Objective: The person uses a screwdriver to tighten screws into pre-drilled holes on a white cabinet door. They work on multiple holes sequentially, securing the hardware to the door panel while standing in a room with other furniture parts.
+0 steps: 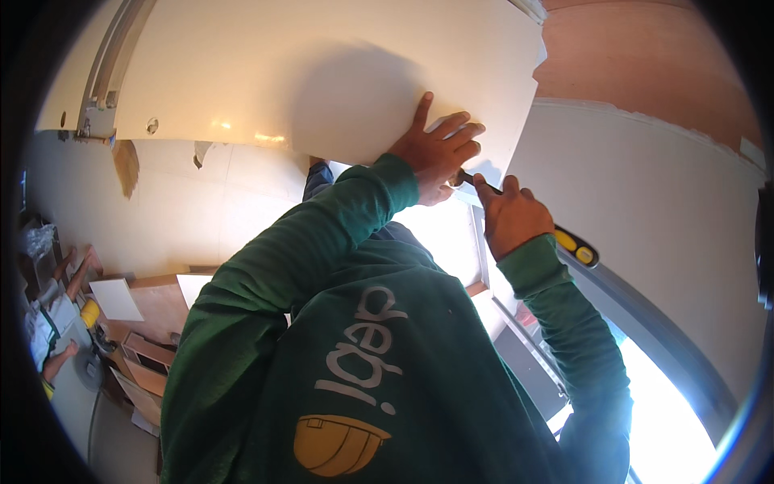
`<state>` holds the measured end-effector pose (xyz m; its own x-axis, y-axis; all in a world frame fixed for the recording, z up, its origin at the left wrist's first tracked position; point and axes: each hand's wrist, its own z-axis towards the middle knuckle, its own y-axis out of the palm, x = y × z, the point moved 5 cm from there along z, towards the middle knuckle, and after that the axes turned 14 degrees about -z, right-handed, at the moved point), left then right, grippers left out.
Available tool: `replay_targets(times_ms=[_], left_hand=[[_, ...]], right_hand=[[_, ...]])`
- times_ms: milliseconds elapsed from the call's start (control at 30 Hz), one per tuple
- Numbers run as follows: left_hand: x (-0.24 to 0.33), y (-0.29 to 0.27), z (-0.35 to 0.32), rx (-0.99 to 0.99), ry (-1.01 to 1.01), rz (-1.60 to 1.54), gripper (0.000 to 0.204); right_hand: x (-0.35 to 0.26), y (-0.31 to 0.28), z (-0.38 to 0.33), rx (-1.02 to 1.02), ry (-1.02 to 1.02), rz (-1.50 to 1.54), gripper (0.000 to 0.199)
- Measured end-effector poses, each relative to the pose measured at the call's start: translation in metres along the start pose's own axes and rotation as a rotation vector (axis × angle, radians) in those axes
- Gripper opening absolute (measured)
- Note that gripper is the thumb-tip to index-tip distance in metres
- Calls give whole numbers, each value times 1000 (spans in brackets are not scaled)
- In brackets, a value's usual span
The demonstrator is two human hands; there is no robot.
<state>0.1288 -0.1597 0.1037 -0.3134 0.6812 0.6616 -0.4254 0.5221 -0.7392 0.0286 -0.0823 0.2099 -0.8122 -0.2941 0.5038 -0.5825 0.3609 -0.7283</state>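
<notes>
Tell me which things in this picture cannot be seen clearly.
- Head view: the tip of the yellow-and-black knife is hidden behind the fingers of the left hand and the white board.
- The knife's handle middle is covered by the right hand.
- The clutter on the floor at the left is too small and bent by the lens.
- The window is washed out by glare.

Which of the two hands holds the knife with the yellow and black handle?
The right hand grips the utility knife; the left hand lies flat on the white panel.

panel (322, 64): cream-white | sleeves (266, 274): dark green | tool handle (576, 246): yellow and black | upper wall (645, 56): terracotta
</notes>
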Motion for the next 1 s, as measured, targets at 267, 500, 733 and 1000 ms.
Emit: replay_targets(times_ms=[267,500,733,1000], left_hand=[[-2,0,-2,17,-6,-25,66],[4,-2,-3,92,35,25,63],[18,1,-38,241,53,-64,53],[37,-19,-9,96,151,242,18]], right_hand=[[-12,0,-8,26,52,35,27],[3,7,-10,199,31,54,24],[89,49,-55,177,349,537,45],[32,139,-117,304,480,1010,44]])
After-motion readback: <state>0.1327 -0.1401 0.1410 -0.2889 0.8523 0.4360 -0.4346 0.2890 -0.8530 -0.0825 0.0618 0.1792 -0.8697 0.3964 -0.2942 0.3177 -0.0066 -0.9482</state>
